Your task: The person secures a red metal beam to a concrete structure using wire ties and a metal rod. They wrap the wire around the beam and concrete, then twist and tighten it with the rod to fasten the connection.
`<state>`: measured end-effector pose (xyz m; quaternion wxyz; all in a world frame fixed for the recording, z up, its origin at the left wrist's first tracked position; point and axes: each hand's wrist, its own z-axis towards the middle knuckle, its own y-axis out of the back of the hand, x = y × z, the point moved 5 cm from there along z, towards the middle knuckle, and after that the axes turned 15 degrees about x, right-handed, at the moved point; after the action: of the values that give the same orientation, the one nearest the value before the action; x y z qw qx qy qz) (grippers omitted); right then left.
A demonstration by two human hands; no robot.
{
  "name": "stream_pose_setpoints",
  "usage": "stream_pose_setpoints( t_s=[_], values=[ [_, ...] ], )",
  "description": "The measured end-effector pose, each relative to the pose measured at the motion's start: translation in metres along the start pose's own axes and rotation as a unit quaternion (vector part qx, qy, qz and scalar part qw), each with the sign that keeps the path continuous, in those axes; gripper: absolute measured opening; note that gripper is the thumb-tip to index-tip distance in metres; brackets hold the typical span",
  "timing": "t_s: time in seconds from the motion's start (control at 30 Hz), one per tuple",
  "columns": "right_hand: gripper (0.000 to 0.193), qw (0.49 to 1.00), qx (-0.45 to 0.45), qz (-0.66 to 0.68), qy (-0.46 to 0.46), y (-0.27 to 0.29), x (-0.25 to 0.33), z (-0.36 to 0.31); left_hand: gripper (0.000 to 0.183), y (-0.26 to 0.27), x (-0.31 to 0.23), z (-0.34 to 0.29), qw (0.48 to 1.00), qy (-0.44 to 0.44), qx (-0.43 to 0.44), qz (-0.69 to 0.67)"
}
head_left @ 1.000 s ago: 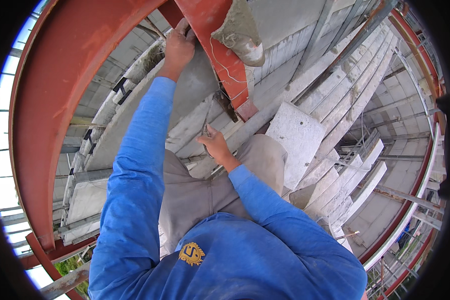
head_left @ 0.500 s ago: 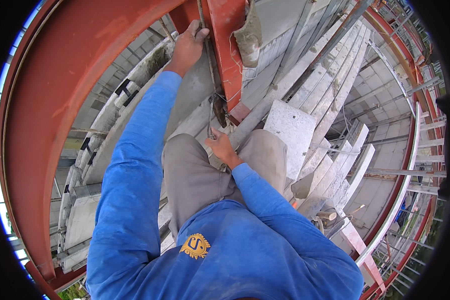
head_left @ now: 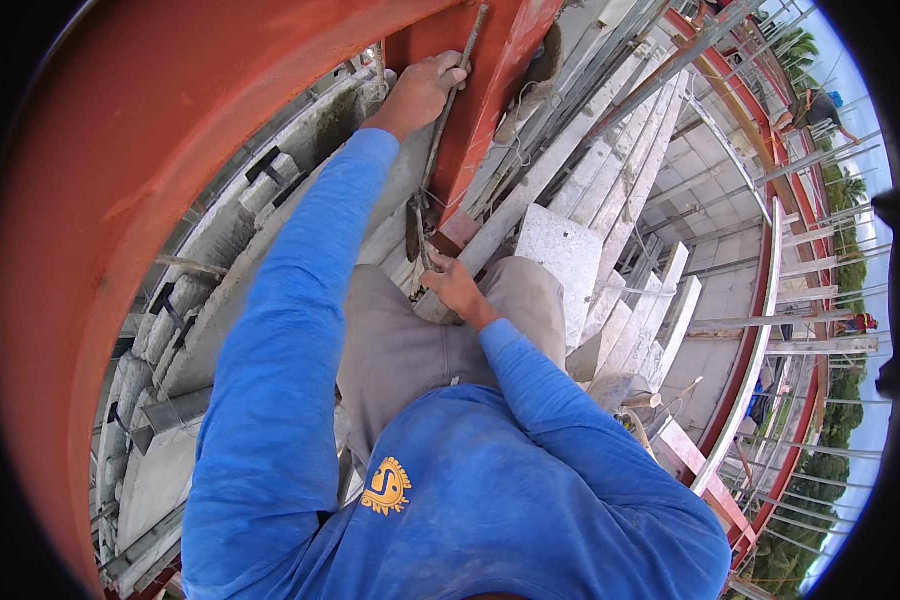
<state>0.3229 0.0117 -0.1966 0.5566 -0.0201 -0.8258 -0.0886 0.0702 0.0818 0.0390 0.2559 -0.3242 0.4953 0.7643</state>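
My left hand [head_left: 425,92] is closed, its thumb and fingers round a thin steel bar [head_left: 444,125] beside a red steel post [head_left: 498,90]. The bar slants, its upper end leaning right across the post. Above my knees, my right hand [head_left: 454,288] pinches the lower end of a thin metal tool or rod [head_left: 422,238], whose kind I cannot make out. Its top meets the bar's lower end, near some wire. A dark piece [head_left: 412,230] hangs close beside it. The fingertips of my right hand are partly hidden.
A large curved red beam [head_left: 90,250] fills the left side. Grey wall panels [head_left: 210,260] stand below it. Right of my knees are a pale board [head_left: 558,262] and several long planks [head_left: 620,160]. Another person [head_left: 820,110] is on the scaffolding at the far right.
My view has turned, bringing more sky and scaffolding in at the right. The bar now leans further right with my left hand still on it. My right hand keeps its pinch.
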Motion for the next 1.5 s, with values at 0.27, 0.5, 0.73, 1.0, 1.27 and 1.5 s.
stream_pose_setpoints(
  t_s=[0.27, 0.5, 0.73, 1.0, 1.27, 1.5],
  values=[
    [0.057, 0.989, -0.051, -0.140, -0.016, -0.002, 0.002, 0.024, 0.024, -0.003, 0.001, 0.001, 0.997, -0.030, -0.032, 0.063],
    [0.033, 0.992, 0.031, -0.086, -0.088, 0.032, 0.055, 0.001, 0.020, -0.006, 0.019, 0.007, 0.990, -0.045, -0.070, 0.116],
    [0.024, 0.961, 0.156, 0.054, -0.220, 0.099, 0.066, 0.011, 0.024, -0.017, 0.026, 0.013, 0.990, -0.033, -0.072, 0.119],
    [0.021, 0.970, 0.176, 0.082, -0.145, 0.138, 0.055, 0.022, 0.018, -0.003, 0.010, 0.006, 0.988, -0.009, -0.129, 0.080],
    [0.022, 0.971, 0.087, 0.156, -0.157, 0.129, 0.029, 0.011, 0.027, -0.008, 0.007, 0.015, 0.981, 0.000, -0.131, 0.146],
    [0.033, 0.966, 0.059, 0.197, -0.156, 0.122, 0.013, 0.007, 0.041, -0.007, -0.006, 0.011, 0.975, 0.013, -0.194, 0.105]
  ],
)
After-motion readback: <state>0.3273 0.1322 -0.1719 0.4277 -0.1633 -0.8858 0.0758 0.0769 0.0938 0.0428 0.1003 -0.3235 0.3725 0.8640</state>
